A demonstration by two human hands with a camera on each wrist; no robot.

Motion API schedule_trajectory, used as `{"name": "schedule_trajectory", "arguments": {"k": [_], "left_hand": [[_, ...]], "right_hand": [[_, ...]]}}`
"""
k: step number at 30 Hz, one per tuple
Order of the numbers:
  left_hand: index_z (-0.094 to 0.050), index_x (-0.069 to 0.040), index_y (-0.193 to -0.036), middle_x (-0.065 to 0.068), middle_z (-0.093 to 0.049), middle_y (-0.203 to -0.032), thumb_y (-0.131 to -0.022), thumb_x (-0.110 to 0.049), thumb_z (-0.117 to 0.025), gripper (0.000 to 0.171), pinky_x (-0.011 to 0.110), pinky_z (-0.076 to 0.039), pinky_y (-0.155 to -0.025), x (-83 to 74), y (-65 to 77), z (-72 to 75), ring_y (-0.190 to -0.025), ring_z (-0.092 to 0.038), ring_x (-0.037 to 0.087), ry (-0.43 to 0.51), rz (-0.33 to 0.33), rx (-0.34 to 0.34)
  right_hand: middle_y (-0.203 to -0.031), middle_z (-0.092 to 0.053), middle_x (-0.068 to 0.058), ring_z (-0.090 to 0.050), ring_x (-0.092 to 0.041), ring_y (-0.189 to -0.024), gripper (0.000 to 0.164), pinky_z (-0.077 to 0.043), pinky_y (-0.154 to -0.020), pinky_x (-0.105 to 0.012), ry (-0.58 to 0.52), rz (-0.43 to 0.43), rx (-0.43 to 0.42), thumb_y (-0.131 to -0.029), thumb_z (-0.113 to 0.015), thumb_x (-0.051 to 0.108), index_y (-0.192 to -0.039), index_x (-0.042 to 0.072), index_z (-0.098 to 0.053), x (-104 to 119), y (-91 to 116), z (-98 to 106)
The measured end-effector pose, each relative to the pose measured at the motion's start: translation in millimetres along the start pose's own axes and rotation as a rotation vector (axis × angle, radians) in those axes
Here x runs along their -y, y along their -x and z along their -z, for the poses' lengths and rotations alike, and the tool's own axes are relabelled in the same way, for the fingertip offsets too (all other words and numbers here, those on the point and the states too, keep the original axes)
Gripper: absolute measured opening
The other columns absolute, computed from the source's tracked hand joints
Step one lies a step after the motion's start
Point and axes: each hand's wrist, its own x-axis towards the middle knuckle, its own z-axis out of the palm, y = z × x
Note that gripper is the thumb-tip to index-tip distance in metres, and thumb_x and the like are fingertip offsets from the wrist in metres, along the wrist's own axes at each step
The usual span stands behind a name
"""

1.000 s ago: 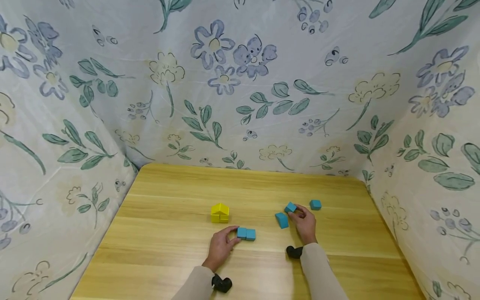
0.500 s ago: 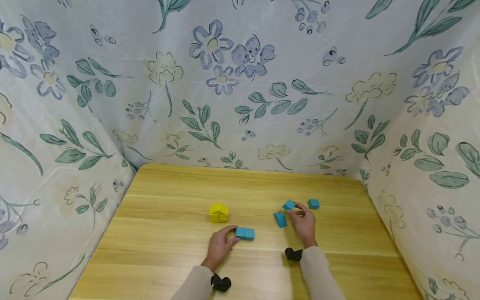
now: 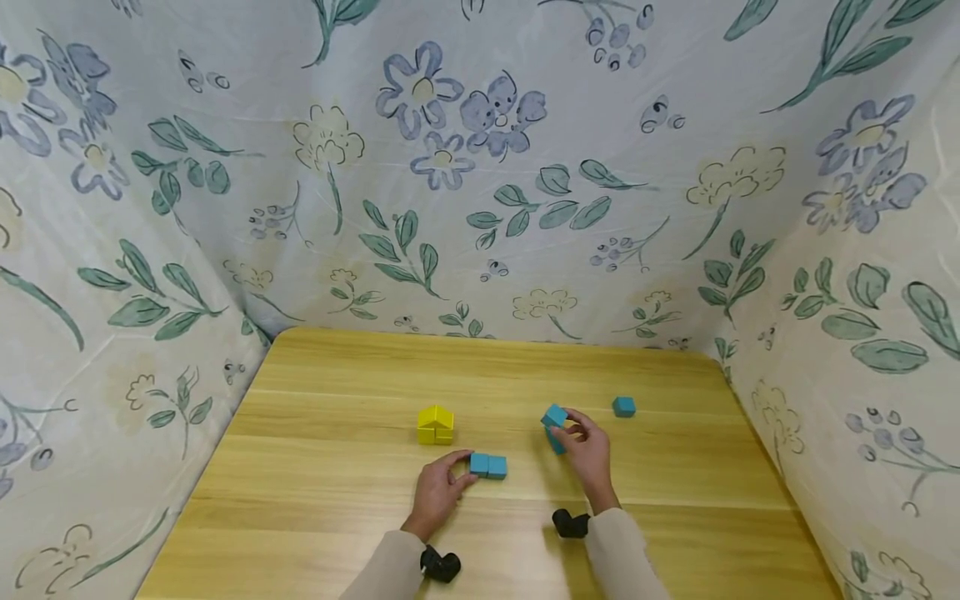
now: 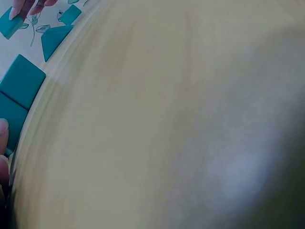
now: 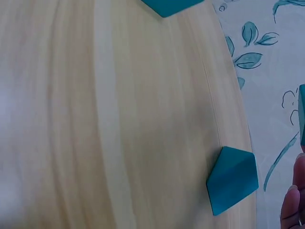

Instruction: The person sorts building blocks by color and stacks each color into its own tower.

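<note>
Two blue cube blocks (image 3: 488,467) stand side by side on the table in the head view. My left hand (image 3: 433,498) pinches the left one between thumb and index finger. In the left wrist view this blue pair (image 4: 21,86) and some fingertips (image 4: 3,133) show at the left edge. To the right, my right hand (image 3: 588,454) pinches another blue block (image 3: 554,416) by its right side, raised off the table. A blue triangular block (image 3: 556,442) lies below it, partly covered from above. The right wrist view shows the triangular block (image 5: 232,180) uncovered.
A small yellow block house (image 3: 436,426) with a peaked top stands behind my left hand. One loose blue block (image 3: 624,407) lies at the right. Flowered cloth (image 3: 480,208) walls in the wooden table (image 3: 337,375) at the back and sides.
My right hand has moved left with its blue block, from beside the triangular block to above it. My left hand stays on the pair.
</note>
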Motion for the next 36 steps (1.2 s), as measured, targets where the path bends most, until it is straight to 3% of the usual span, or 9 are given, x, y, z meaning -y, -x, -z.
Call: {"name": "schedule_trajectory", "arguments": {"k": [7, 13, 18, 23, 26, 36], "left_hand": [[-0.066, -0.012, -0.121, -0.008, -0.047, -0.052, -0.086, -0.023, -0.072, 0.038, 0.023, -0.037, -0.043, 1.4, -0.9, -0.1, -0.043, -0.044, 0.003, 0.001, -0.01, -0.007], [-0.066, -0.012, -0.121, -0.009, -0.047, -0.053, -0.085, -0.023, -0.073, 0.038, 0.022, -0.038, -0.044, 2.7, -1.0, 0.3, -0.043, -0.043, 0.002, -0.001, -0.022, -0.01], [-0.067, -0.012, -0.12, -0.009, -0.047, -0.053, -0.085, -0.023, -0.073, 0.037, 0.022, -0.038, -0.044, 1.6, -2.1, 0.7, -0.044, -0.043, 0.002, -0.004, -0.028, -0.015], [-0.067, -0.012, -0.12, -0.01, -0.048, -0.053, -0.086, -0.023, -0.073, 0.037, 0.022, -0.038, -0.043, 2.1, -1.8, 0.1, -0.043, -0.044, 0.002, -0.009, -0.031, -0.012], [-0.067, -0.013, -0.12, -0.01, -0.048, -0.054, -0.086, -0.024, -0.072, 0.036, 0.022, -0.039, -0.042, 2.7, -1.3, -0.2, -0.043, -0.044, 0.002, -0.014, -0.041, -0.015], [-0.067, -0.012, -0.12, -0.009, -0.048, -0.053, -0.086, -0.023, -0.073, 0.036, 0.022, -0.038, -0.043, 1.7, -1.7, 0.4, -0.043, -0.044, 0.001, -0.016, -0.031, -0.009]], "right_hand": [[-0.1, -0.063, -0.021, -0.056, -0.026, -0.086, 0.038, -0.045, -0.072, -0.026, -0.002, 0.013, 0.065, -0.084, -0.075, 0.006, -0.118, -0.005, -0.064, 32, 23, -13], [-0.108, -0.063, -0.021, -0.055, -0.032, -0.09, 0.035, -0.044, -0.077, -0.035, 0.009, 0.053, 0.119, -0.084, -0.072, 0.002, -0.117, -0.005, -0.065, 49, 41, -27], [-0.11, -0.063, -0.021, -0.057, -0.04, -0.096, 0.034, -0.042, -0.081, -0.043, -0.005, 0.119, 0.175, -0.084, -0.072, 0.001, -0.117, -0.003, -0.065, 33, 43, -41], [-0.113, -0.066, -0.015, -0.06, -0.034, -0.101, 0.034, -0.043, -0.083, -0.044, 0.043, 0.188, 0.216, -0.084, -0.074, 0.007, -0.117, 0.003, -0.067, 6, 41, -56], [-0.114, -0.067, -0.012, -0.06, -0.031, -0.102, 0.034, -0.043, -0.084, -0.044, 0.055, 0.234, 0.244, -0.083, -0.075, 0.011, -0.116, 0.005, -0.068, 1, 42, -60], [-0.114, -0.067, -0.007, -0.059, -0.031, -0.111, 0.036, -0.039, -0.093, -0.052, 0.047, 0.196, 0.335, -0.081, -0.077, 0.015, -0.115, 0.009, -0.068, -2, 45, -67]]}}
